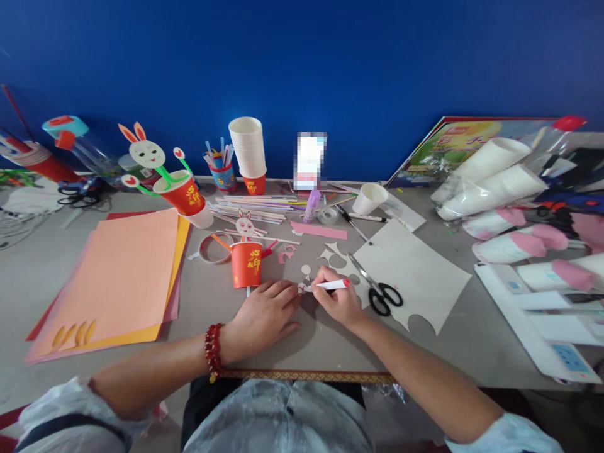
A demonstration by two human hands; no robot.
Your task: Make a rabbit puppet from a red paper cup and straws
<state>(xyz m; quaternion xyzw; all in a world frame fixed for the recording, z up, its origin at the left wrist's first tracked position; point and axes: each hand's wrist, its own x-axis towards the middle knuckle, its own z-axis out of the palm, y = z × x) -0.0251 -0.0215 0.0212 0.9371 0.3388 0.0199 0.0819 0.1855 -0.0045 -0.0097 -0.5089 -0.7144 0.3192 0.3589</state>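
1 small white paper disc (301,288), red-marked: on desk (311,346), between 2 hands. 1 left hand (264,313): nearer, flat, fingertips at the disc; whether pressing, cannot tell. 1 right hand (340,301): gripping 1 red-and-white marker (333,285), long axis sideways, tip leftward at the disc.
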